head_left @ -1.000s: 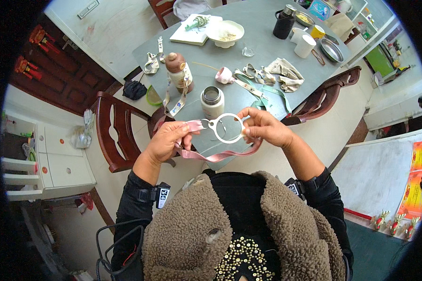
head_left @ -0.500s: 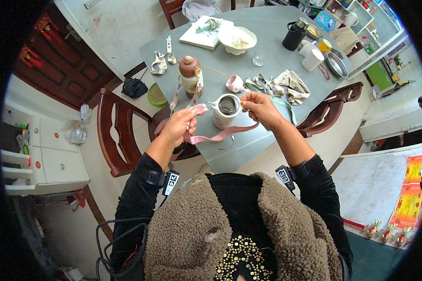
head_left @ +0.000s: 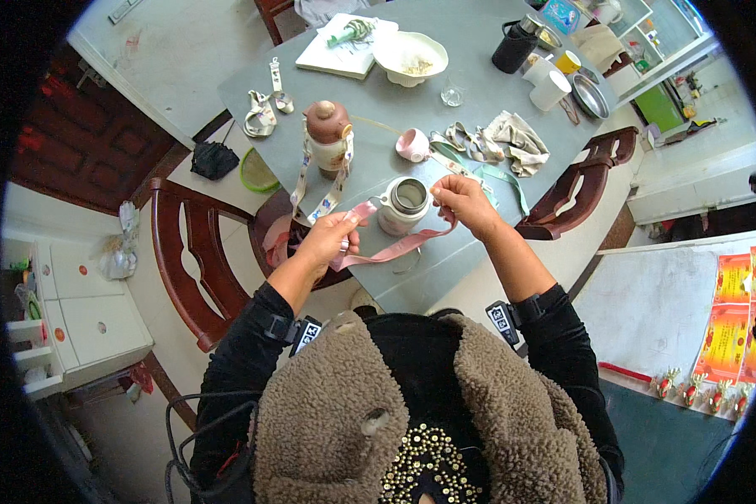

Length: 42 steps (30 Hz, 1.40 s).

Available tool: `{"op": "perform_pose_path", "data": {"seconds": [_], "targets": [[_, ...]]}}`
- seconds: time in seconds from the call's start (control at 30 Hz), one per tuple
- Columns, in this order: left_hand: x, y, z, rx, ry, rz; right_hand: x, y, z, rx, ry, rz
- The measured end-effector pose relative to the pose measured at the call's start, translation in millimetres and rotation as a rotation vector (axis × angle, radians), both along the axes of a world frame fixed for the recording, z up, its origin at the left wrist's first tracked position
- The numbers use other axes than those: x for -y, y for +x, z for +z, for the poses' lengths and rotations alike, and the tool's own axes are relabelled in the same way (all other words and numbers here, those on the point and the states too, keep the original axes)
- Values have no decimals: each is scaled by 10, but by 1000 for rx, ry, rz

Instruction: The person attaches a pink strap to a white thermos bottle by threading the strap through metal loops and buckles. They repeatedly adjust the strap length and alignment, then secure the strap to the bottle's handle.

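A white bottle (head_left: 392, 223) with a steel rim stands uncapped near the table's front corner, its mouth facing up. A pink strap (head_left: 407, 244) sags in a loop in front of it. My left hand (head_left: 326, 242) is closed on one end of the strap, just left of the bottle. On the other side my right hand (head_left: 470, 206) pinches the strap close to the bottle's rim; its fingertips partly hide what they grip. Behind the bottle lies a small pink cup-shaped piece (head_left: 412, 145). A brown-topped bottle (head_left: 328, 139) with a patterned strap stands at the back left.
On the grey table (head_left: 428, 281) are a white bowl (head_left: 411, 59), a black bottle (head_left: 517, 44), white cups (head_left: 551, 90), a metal dish (head_left: 590, 97), a crumpled cloth (head_left: 517, 143) and a teal strap (head_left: 504, 185). Wooden chairs (head_left: 195, 260) flank the table.
The strap end in my left hand has dropped and moved a little away from the loop on the bottle's side. My right hand stays by the rim. The whole view has shifted slightly.
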<state>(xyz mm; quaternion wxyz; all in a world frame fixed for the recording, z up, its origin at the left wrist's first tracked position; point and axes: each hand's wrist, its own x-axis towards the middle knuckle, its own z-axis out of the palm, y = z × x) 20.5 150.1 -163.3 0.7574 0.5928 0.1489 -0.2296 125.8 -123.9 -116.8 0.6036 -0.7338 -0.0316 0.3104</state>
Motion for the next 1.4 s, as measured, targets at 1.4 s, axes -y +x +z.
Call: {"op": "perform_pose_path", "data": {"seconds": [1.4], "targets": [[301,-522,-3,385,656,341,778,816,592,873,-243,250]]}}
